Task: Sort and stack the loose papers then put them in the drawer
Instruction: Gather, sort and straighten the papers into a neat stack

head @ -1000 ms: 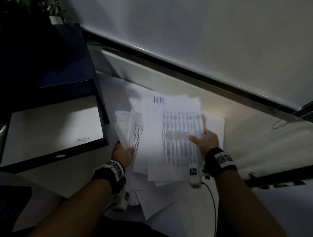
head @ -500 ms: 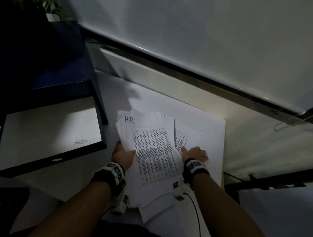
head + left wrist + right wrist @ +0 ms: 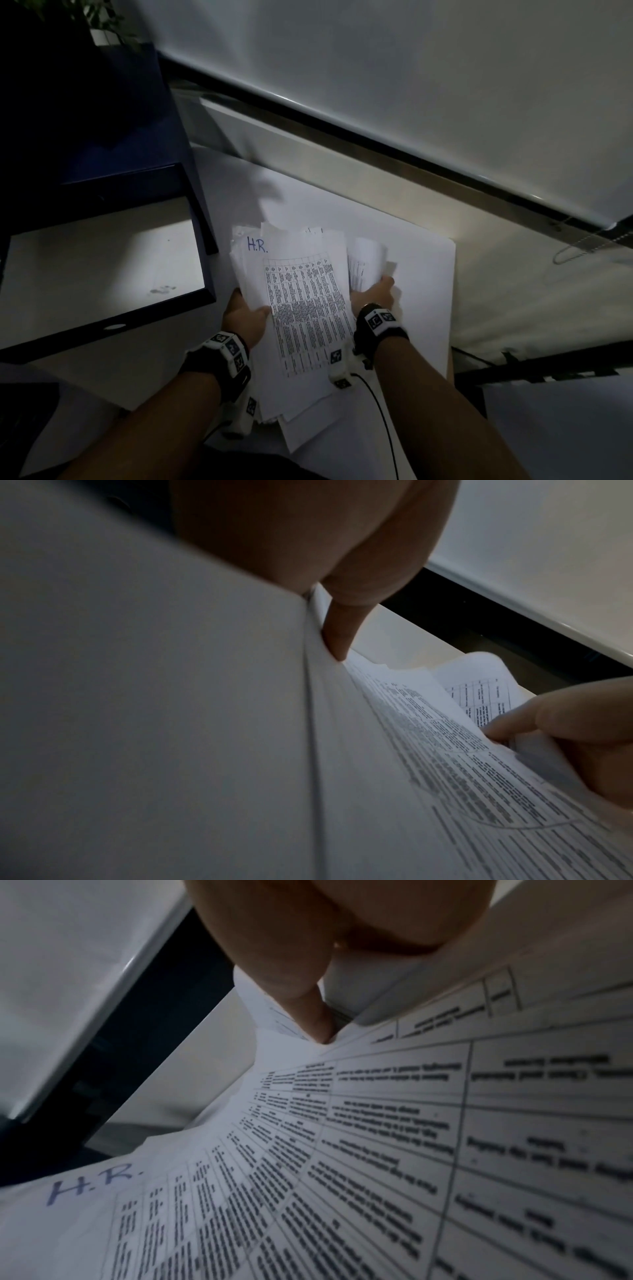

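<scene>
A stack of white papers (image 3: 301,308), its top sheet a printed table marked "H.R.", is tilted above the desk. My left hand (image 3: 245,313) grips its left edge, thumb (image 3: 339,631) on top and fingers hidden beneath. At the stack's right edge my right hand (image 3: 375,291) pinches a curled printed sheet (image 3: 364,267), with the thumb (image 3: 308,1010) pressing it down. In the right wrist view the printed table (image 3: 377,1150) fills the lower part. The open drawer (image 3: 30,349) stands to the left, dark-framed with a pale bare bottom.
A large white sheet (image 3: 428,308) covers the desk under and to the right of the stack. The dark blue cabinet (image 3: 102,137) rises behind the drawer, and a potted plant (image 3: 102,20) sits on it. A white wall panel (image 3: 411,85) runs behind. A black cable (image 3: 380,411) trails from my right wrist.
The stack came down from a raised, fanned hold and closed up towards my left hand. My right hand moved from flat on the desk sheet to lifting a curled printed sheet.
</scene>
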`<state>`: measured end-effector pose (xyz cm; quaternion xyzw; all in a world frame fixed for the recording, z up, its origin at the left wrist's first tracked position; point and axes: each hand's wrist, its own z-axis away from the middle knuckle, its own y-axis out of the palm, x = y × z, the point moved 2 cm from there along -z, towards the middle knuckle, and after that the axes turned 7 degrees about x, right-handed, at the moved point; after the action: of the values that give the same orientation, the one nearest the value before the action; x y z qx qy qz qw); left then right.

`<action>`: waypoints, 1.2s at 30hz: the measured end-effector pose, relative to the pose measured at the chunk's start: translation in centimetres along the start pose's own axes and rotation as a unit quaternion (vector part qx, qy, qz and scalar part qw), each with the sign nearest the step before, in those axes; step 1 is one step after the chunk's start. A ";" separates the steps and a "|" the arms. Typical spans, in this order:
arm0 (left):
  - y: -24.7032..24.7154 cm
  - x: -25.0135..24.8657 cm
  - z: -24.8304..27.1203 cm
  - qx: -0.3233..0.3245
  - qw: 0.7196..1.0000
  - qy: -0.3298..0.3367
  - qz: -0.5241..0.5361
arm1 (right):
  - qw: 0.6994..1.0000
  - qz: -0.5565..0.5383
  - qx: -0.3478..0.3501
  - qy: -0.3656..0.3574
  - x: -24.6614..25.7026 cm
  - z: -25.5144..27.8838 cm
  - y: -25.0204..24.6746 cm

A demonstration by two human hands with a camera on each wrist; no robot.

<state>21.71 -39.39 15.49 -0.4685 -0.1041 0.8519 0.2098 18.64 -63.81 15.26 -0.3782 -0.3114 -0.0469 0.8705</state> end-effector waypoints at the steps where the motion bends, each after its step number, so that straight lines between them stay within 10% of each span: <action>1: -0.1 0.2 -0.1 -0.002 1.000 -0.001 0.001 | 1.000 0.008 0.008 -0.006 0.1 0.2 0.3; 8: -0.6 0.7 -0.2 -0.009 1.000 0.005 0.003 | 0.982 0.184 -0.027 0.033 -1.3 0.7 -0.4; 13: -0.6 0.3 0.2 -0.006 1.000 0.006 -0.001 | 0.996 0.053 -0.050 -0.044 0.3 1.7 -3.0; 23: 0.4 -0.8 -0.8 0.031 0.998 0.010 -0.046 | 0.889 0.031 -0.277 -0.363 9.6 8.8 -17.1; 36: 0.6 -1.6 -2.6 0.102 0.991 -0.032 -0.082 | 0.991 -0.003 0.032 -0.133 1.0 0.9 -6.1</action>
<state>24.44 -40.73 15.07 -0.4075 -0.0614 0.8524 0.3219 17.07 -67.37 20.20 -0.3516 -0.4268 0.0110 0.8331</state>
